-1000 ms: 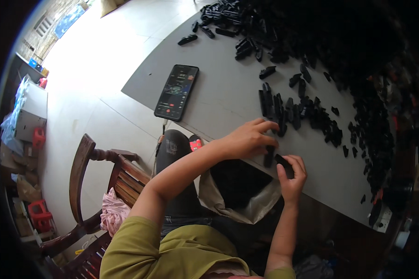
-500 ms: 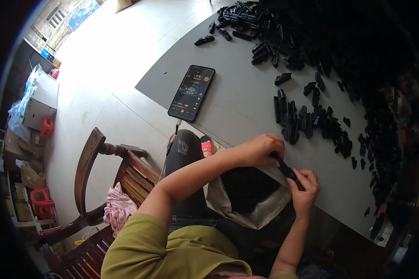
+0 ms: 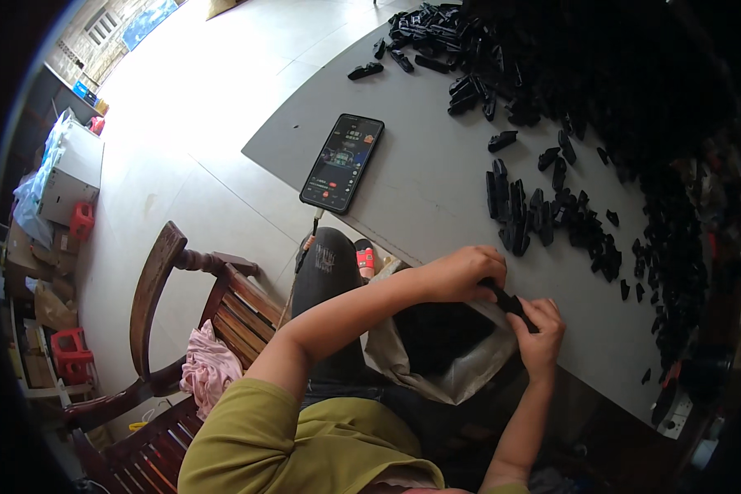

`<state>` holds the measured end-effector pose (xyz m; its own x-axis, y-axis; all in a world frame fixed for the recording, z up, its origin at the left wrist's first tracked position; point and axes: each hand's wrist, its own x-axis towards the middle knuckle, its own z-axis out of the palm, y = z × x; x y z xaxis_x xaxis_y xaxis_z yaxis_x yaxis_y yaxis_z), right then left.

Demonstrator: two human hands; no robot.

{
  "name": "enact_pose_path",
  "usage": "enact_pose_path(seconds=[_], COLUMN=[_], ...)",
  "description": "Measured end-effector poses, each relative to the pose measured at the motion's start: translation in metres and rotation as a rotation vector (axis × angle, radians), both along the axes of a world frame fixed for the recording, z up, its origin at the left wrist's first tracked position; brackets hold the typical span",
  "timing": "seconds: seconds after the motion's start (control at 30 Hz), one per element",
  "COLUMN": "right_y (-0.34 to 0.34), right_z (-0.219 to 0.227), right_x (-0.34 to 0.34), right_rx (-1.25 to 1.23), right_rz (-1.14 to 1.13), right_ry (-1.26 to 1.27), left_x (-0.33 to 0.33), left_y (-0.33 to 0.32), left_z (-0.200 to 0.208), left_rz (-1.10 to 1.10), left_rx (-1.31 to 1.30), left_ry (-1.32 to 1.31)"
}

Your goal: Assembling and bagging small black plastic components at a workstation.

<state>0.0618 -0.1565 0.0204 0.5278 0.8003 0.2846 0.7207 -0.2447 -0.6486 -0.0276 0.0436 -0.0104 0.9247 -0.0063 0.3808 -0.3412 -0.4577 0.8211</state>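
Between my two hands is a small, long black plastic part (image 3: pixel 505 297), held over the table's near edge. My left hand (image 3: pixel 472 273) is closed on its upper left end, fingers curled over it. At the lower right end, my right hand (image 3: pixel 542 329) pinches it between thumb and fingers. Much of the part is hidden by the fingers. Below my hands, a pale sack (image 3: pixel 403 365) lies open against my lap, with dark contents that I cannot make out. Small loose black parts (image 3: pixel 515 216) of several shapes lie on the table just beyond my hands.
A large heap of black parts (image 3: pixel 445 33) covers the far and right side of the grey table (image 3: pixel 420 156). A phone (image 3: pixel 342 163) with a lit screen lies near its left edge. A wooden chair (image 3: pixel 158 280) with pink cloth (image 3: pixel 210 362) stands at left.
My left hand has lowered slightly, and the black part between my hands has tilted a little. My right hand keeps nearly the same place and grip.
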Motion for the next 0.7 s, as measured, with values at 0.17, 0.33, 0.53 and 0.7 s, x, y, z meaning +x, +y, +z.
enact_pose_path(seconds=[0.17,0.33,0.53,0.7], right_y=[-0.009,-0.014,-0.001,-0.018], right_z=[0.006,0.012,-0.007,-0.010], right_x=[0.005,0.007,-0.004,0.038], right_rx=[-0.090,-0.198,-0.140,0.010], right_rz=[0.015,0.039,0.010,-0.140], right_ry=[-0.016,-0.093,-0.138,-0.019], left_x=[0.002,0.004,0.006,-0.018], left_y=[0.002,0.001,-0.004,-0.025], left_z=[0.001,-0.001,-0.003,0.002], left_rz=[-0.036,-0.067,-0.101,-0.184], left_rx=[-0.031,0.002,-0.005,0.069], left_ry=[0.015,0.038,0.041,0.004])
